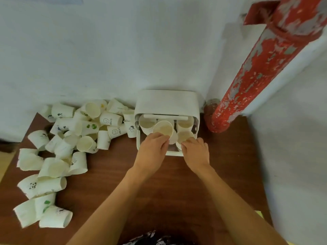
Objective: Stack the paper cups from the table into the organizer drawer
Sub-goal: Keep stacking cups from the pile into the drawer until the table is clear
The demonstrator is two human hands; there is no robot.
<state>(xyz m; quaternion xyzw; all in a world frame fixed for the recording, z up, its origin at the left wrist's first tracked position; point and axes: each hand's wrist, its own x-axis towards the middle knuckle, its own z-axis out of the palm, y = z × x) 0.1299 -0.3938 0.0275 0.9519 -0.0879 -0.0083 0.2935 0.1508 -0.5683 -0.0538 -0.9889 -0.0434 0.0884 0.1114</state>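
Legible print: I read "HELLO" with a smiley on one lying cup (111, 120), again on a second cup (116, 131), and part of it on a third (103, 140). Other cups show a panda, green leaves and a small figure; no brand readable.

Drawer (167, 152): white, pulled out of its white organizer (167, 101) toward me, with upright cups inside, mouths up. My left hand (152, 150) has its fingers curled round the tilted front cup (163, 129) over the drawer. My right hand (195, 150) pinches the rim of the near-right cup (184, 136) in the drawer. The two hands are close together, not touching.

Loose pile (58, 156): many white cups lying on their sides on the left of the worktop (177, 191), running from the wall (106, 50) toward the near edge, the nearest of them just beside the organizer.

Worktop is dark reddish-brown wood grain. Wall is pale, whitish-blue. A red pipe (261, 68) with flaking paint slants up at right, its base near the organizer's right side.
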